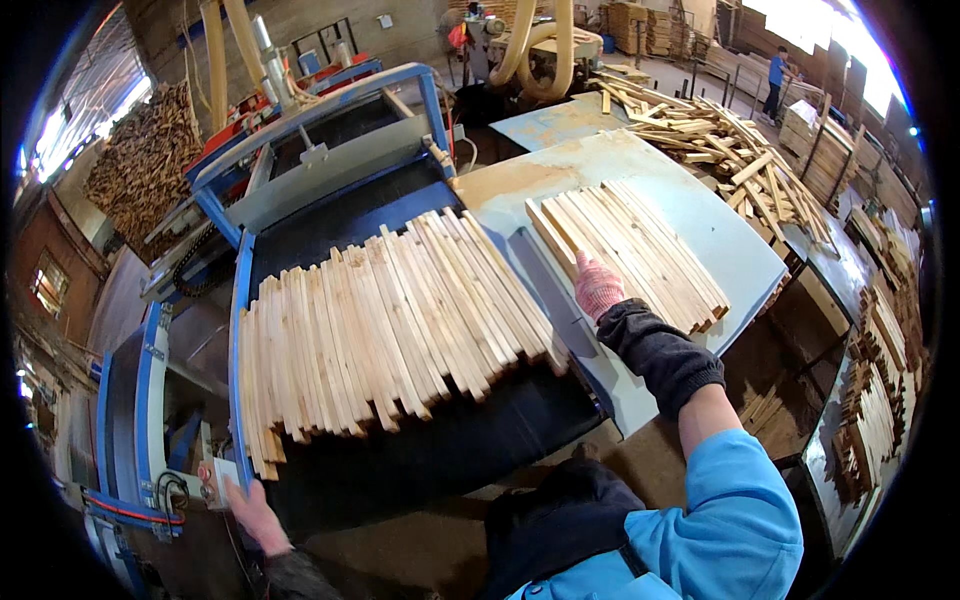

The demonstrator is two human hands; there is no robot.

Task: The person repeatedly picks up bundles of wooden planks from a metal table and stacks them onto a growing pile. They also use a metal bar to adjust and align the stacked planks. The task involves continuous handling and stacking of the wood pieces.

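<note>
Right hand (600, 288): gloved, curled, grip unclear | sticks (650, 240): touching it, rightward on table (735, 240) | left hand (258, 515): at button box (208, 480), hold unclear | advice: press evenly, keep ends level

Pale wooden strips (645, 256), parallel, on table (705, 208)

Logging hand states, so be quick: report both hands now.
Left hand: open, at the control box.
Right hand: at the wooden strips; grip cannot be told.
</note>
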